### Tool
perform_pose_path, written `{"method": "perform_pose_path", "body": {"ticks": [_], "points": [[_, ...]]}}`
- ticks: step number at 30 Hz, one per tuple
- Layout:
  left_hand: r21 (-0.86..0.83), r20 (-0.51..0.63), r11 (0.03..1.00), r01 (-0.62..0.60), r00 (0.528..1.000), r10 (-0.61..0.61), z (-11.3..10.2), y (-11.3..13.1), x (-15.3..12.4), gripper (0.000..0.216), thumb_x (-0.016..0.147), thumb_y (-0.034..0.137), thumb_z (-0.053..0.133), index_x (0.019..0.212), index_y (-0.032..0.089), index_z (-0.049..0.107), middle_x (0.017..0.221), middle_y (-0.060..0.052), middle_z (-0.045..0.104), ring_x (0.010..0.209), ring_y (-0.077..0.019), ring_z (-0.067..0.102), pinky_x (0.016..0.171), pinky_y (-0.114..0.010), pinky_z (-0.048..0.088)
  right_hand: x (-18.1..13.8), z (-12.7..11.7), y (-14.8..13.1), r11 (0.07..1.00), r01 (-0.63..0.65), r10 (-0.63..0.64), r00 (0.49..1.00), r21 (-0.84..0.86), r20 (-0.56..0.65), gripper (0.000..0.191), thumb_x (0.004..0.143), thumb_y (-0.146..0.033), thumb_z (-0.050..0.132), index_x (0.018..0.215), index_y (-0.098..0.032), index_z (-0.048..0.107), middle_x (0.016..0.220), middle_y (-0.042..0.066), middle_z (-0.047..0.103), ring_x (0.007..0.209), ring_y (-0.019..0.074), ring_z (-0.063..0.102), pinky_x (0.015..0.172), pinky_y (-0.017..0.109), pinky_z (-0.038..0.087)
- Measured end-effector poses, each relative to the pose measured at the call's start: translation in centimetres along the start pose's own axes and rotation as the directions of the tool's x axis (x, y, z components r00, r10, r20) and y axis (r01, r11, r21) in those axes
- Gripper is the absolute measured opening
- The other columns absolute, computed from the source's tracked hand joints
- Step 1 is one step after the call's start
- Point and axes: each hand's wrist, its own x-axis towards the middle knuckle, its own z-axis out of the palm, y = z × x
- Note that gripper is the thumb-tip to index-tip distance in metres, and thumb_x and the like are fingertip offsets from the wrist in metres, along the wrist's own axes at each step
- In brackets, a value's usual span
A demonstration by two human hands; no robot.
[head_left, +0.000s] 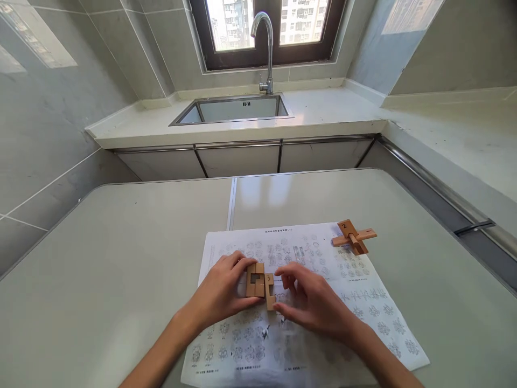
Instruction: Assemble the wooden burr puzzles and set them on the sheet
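Note:
A small wooden puzzle block (258, 283), made of several notched bars, rests on a printed instruction sheet (363, 302) on the table. My left hand (224, 293) grips its left side with thumb and fingers. From the right, my right hand (313, 302) pinches one bar that sticks out at the block's lower right. A second wooden piece (354, 237), crossed bars marked with a "2", lies apart on the sheet's far right corner.
The grey table (121, 258) has a seam down its middle. Beyond it runs a white counter (323, 116) with a steel sink (234, 110) and a tall tap (264, 48) under a window. A counter also runs along the right wall.

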Motion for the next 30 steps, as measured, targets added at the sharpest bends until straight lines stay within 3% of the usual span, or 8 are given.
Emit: {"method": "perform_pose_path", "body": {"ticks": [4, 8, 13, 21, 25, 30], "points": [[-0.027, 0.004, 0.999, -0.03, 1.0, 0.03, 0.8, -0.3, 1.1, 0.061, 0.078, 0.039, 0.087, 0.131, 0.026, 0.06, 0.121, -0.008, 0.065, 0.102, -0.0295, 0.065, 0.089, -0.044, 0.055, -0.1, 0.7, 0.2, 0.969, 0.094, -0.091, 0.996, -0.227, 0.02, 0.071, 0.08, -0.026, 0.086, 0.14, -0.03, 0.048, 0.123, 0.009, 0.063, 0.103, 0.0278, 0.067, 0.081, 0.042, 0.058], [-0.092, -0.011, 0.995, -0.043, 0.999, 0.042, 1.2, -0.7, 1.9, 0.067, 0.076, 0.044, 0.09, 0.133, 0.027, 0.061, 0.122, -0.009, 0.065, 0.102, -0.0292, 0.063, 0.09, -0.045, 0.054, 0.0, 0.6, 0.5, 0.956, 0.102, -0.108, 0.994, -0.274, -0.009, 0.08, 0.081, -0.025, 0.087, 0.147, -0.03, 0.042, 0.129, 0.012, 0.059, 0.113, 0.0314, 0.065, 0.089, 0.047, 0.061], [-0.333, -0.043, 0.943, -0.024, 0.999, 0.01, 0.6, -0.8, 2.1, 0.067, 0.079, 0.053, 0.088, 0.133, 0.027, 0.059, 0.118, -0.007, 0.065, 0.097, -0.0241, 0.063, 0.089, -0.039, 0.055, 0.2, 0.1, 0.7, 0.958, 0.096, -0.114, 0.992, -0.272, -0.049, 0.064, 0.086, -0.021, 0.08, 0.14, -0.027, 0.048, 0.126, 0.012, 0.058, 0.115, 0.0319, 0.063, 0.095, 0.049, 0.06], [-0.568, -0.073, 0.821, 0.052, 0.991, -0.113, 0.4, -0.8, 1.7, 0.072, 0.076, 0.047, 0.091, 0.138, 0.028, 0.058, 0.108, -0.004, 0.07, 0.094, -0.0215, 0.063, 0.095, -0.038, 0.053, 0.5, -0.4, 1.4, 0.947, 0.016, -0.072, 0.984, -0.321, -0.164, 0.048, 0.099, -0.016, 0.058, 0.145, -0.026, 0.046, 0.122, 0.012, 0.063, 0.108, 0.0304, 0.065, 0.092, 0.05, 0.061], [-0.644, -0.042, 0.761, 0.083, 0.989, -0.143, 0.5, -0.3, 1.4, 0.072, 0.077, 0.043, 0.091, 0.139, 0.029, 0.057, 0.105, -0.003, 0.07, 0.091, -0.0201, 0.063, 0.093, -0.037, 0.053, 0.5, -0.5, 2.0, 0.95, -0.013, -0.076, 0.959, -0.313, -0.272, 0.023, 0.106, -0.02, 0.054, 0.127, -0.025, 0.06, 0.119, 0.012, 0.066, 0.108, 0.0297, 0.067, 0.092, 0.049, 0.062], [-0.665, -0.016, 0.739, 0.111, 0.986, -0.163, 1.1, 0.4, 1.1, 0.071, 0.08, 0.04, 0.089, 0.141, 0.03, 0.054, 0.102, -0.002, 0.07, 0.089, -0.019, 0.063, 0.09, -0.035, 0.052, 0.6, -0.6, 1.5, 0.973, 0.094, -0.165, 0.919, -0.209, -0.357, 0.017, 0.108, -0.02, 0.054, 0.118, -0.025, 0.066, 0.116, 0.009, 0.068, 0.104, 0.0241, 0.071, 0.088, 0.039, 0.063]]}}
